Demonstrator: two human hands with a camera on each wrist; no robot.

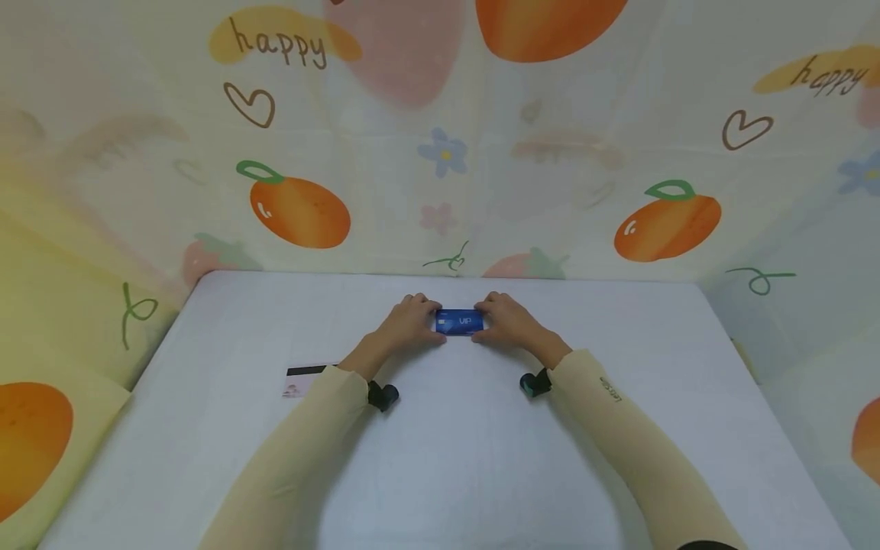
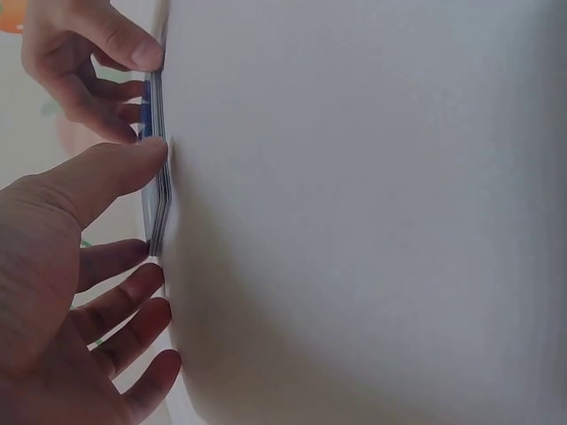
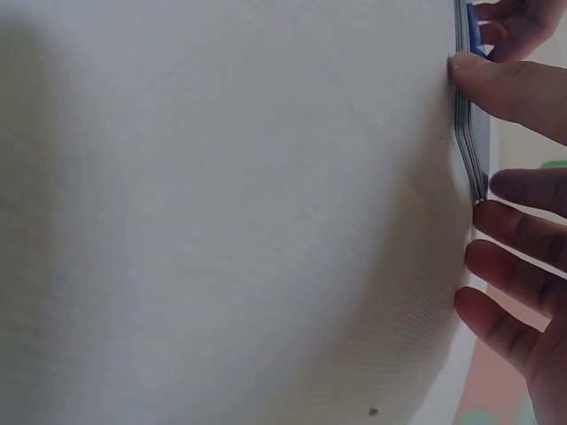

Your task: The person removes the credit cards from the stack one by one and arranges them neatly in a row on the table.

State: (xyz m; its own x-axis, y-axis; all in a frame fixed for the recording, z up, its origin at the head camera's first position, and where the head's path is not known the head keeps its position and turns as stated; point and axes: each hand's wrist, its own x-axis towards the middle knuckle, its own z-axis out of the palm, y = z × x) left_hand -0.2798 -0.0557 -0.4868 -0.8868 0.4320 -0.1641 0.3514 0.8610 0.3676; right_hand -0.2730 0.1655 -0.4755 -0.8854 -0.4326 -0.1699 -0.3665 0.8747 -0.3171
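A stack of cards [image 1: 459, 322] lies flat toward the back of the table, topped by a blue card with a chip and the letters VIP. My left hand [image 1: 409, 321] pinches the stack's left end, with its thumb [image 2: 133, 161] on the near long edge. At the opposite end my right hand [image 1: 510, 321] holds it the same way, thumb [image 3: 500, 84] against the near edge. Several thin layers show along the stack's side [image 2: 160, 190] in the left wrist view. The other fingers of both hands are spread, tips close to the tabletop.
A pale card with a black stripe [image 1: 299, 384] lies at the left, partly hidden under the left sleeve. White cloth covers the table [image 1: 454, 473]. A fruit-printed curtain [image 1: 385, 198] hangs behind the back edge and at both sides.
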